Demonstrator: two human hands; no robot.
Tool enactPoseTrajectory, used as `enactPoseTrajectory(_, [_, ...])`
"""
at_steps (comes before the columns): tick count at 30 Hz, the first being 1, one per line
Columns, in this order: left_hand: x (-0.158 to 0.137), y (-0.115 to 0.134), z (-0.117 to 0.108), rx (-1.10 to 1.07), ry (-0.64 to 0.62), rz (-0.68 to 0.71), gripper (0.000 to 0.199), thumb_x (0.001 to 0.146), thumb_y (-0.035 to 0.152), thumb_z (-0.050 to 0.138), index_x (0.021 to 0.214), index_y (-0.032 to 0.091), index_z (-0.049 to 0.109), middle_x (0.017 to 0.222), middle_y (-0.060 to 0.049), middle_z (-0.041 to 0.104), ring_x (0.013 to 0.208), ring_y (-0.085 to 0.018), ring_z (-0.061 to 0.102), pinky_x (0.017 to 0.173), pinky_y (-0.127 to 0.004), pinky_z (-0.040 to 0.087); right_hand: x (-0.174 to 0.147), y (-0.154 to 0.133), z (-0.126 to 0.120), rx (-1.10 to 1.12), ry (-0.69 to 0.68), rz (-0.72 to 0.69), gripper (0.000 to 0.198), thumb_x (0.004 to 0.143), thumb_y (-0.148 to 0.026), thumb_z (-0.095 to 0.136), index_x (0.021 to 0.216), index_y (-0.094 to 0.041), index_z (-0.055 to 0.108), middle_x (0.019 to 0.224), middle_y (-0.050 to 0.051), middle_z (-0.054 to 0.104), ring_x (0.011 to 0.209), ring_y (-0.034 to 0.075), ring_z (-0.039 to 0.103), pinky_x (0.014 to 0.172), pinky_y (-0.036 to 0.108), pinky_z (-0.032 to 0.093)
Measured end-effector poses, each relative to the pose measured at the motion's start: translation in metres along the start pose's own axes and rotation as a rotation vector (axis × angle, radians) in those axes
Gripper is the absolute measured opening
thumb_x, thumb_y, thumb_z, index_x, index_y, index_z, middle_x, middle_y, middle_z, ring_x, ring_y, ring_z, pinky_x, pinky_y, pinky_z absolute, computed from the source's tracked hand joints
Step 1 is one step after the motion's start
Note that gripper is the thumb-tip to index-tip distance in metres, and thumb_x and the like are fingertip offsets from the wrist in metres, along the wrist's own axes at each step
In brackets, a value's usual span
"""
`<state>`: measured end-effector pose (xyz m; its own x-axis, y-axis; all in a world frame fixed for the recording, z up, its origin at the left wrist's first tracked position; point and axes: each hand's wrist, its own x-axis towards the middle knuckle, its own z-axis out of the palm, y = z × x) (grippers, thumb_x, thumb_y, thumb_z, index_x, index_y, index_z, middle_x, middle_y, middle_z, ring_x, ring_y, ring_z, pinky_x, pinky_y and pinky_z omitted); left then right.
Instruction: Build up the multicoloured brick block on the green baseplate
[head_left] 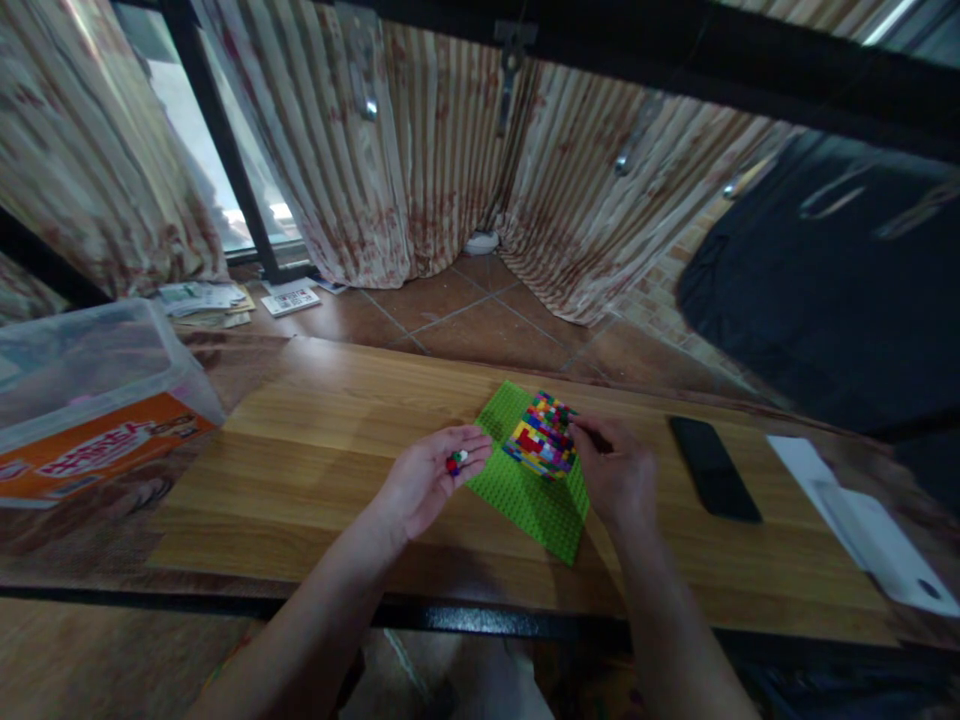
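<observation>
On the table lies a green studded baseplate (540, 505), set at an angle. A low structure of multicoloured building bricks (536, 437) is built on it. My left hand (439, 470) is palm up at the plate's left edge, fingers stretched out and slightly cupped. It holds a few small loose building bricks (454, 461), among them red, white and green ones. My right hand (615, 465) is at the structure's right side, thumb and fingers pinched together at its upper right edge. Whatever those fingertips hold is hidden.
A black phone (714, 468) lies right of my right hand on the wooden table (322, 450). Farther right are white flat items (862, 520). A clear plastic tub (105, 370) with an orange label stands at the left. Papers (202, 303) and striped curtains (420, 150) are beyond the table.
</observation>
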<state>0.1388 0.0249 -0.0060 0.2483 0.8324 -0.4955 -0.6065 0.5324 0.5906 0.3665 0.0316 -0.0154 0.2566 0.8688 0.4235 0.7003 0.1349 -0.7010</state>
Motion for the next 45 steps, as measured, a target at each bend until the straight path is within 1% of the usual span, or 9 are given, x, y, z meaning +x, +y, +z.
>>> enactPoseTrajectory(4, [0.000,0.000,0.000,-0.003,0.009,-0.001,0.015,0.084,0.011,0.055,0.090,0.009,0.069,0.096,-0.014,0.072,0.090,-0.018,0.068,0.084,-0.027,0.054,0.000,0.003,0.002,-0.053,-0.007,-0.065,0.030,0.085,-0.042,0.057,0.088,-0.017,0.074,0.086,0.009,0.072,0.075,0.021,0.065,0.069,0.035,0.052])
enactPoseTrajectory(8, [0.000,0.000,0.001,-0.001,0.012,-0.006,0.015,0.084,0.011,0.055,0.089,0.009,0.069,0.094,-0.014,0.072,0.088,-0.017,0.068,0.083,-0.026,0.054,0.001,0.002,0.004,-0.093,-0.004,-0.076,0.031,0.087,-0.042,0.055,0.088,-0.017,0.074,0.084,0.009,0.071,0.072,0.020,0.063,0.067,0.034,0.050])
enactPoseTrajectory(14, [0.000,0.000,0.002,0.013,0.024,-0.005,0.016,0.085,0.010,0.054,0.089,0.008,0.069,0.093,-0.014,0.072,0.087,-0.017,0.069,0.081,-0.026,0.055,0.003,0.001,0.007,-0.144,0.022,-0.021,0.032,0.086,-0.043,0.056,0.088,-0.017,0.073,0.080,0.008,0.071,0.064,0.018,0.060,0.062,0.032,0.046])
enactPoseTrajectory(22, [0.000,-0.001,0.001,0.021,0.016,-0.001,0.017,0.086,0.011,0.053,0.090,0.008,0.069,0.095,-0.014,0.071,0.087,-0.017,0.068,0.080,-0.025,0.055,0.002,-0.005,0.008,-0.102,0.030,0.051,0.036,0.082,-0.048,0.058,0.087,-0.017,0.074,0.076,0.008,0.072,0.060,0.018,0.060,0.059,0.031,0.047])
enactPoseTrajectory(27, [0.000,0.000,0.002,0.014,0.029,-0.012,0.017,0.087,0.011,0.052,0.089,0.008,0.069,0.092,-0.013,0.071,0.085,-0.017,0.068,0.079,-0.024,0.055,0.003,-0.003,0.005,-0.045,0.040,0.095,0.034,0.081,-0.045,0.059,0.088,-0.016,0.073,0.078,0.009,0.073,0.066,0.020,0.064,0.062,0.031,0.049])
enactPoseTrajectory(31, [0.000,0.000,0.002,0.009,0.030,-0.013,0.017,0.086,0.010,0.052,0.089,0.008,0.068,0.093,-0.013,0.071,0.086,-0.016,0.068,0.080,-0.025,0.055,0.005,0.003,0.002,-0.019,0.106,0.135,0.033,0.081,-0.043,0.058,0.088,-0.015,0.072,0.081,0.010,0.073,0.071,0.022,0.065,0.066,0.034,0.049])
enactPoseTrajectory(35, [0.000,0.000,0.002,0.007,0.037,-0.014,0.017,0.087,0.010,0.051,0.089,0.008,0.068,0.092,-0.012,0.071,0.085,-0.016,0.069,0.080,-0.025,0.055,0.008,0.005,0.003,-0.004,0.146,0.148,0.034,0.081,-0.045,0.058,0.088,-0.014,0.072,0.078,0.010,0.071,0.069,0.020,0.063,0.066,0.034,0.048])
enactPoseTrajectory(42, [0.000,0.001,0.003,0.017,0.041,-0.015,0.016,0.086,0.010,0.052,0.089,0.008,0.068,0.092,-0.013,0.071,0.084,-0.016,0.069,0.079,-0.024,0.055,0.011,0.007,0.009,-0.132,0.133,0.162,0.044,0.077,-0.053,0.062,0.092,-0.013,0.071,0.086,0.011,0.069,0.071,0.020,0.059,0.067,0.034,0.045])
enactPoseTrajectory(45, [0.001,0.001,0.002,0.015,0.037,-0.014,0.017,0.086,0.010,0.052,0.090,0.007,0.068,0.093,-0.013,0.071,0.085,-0.016,0.069,0.079,-0.024,0.055,0.013,0.014,0.013,-0.084,0.103,0.222,0.046,0.074,-0.055,0.064,0.094,-0.014,0.072,0.086,0.011,0.070,0.071,0.020,0.060,0.067,0.035,0.045])
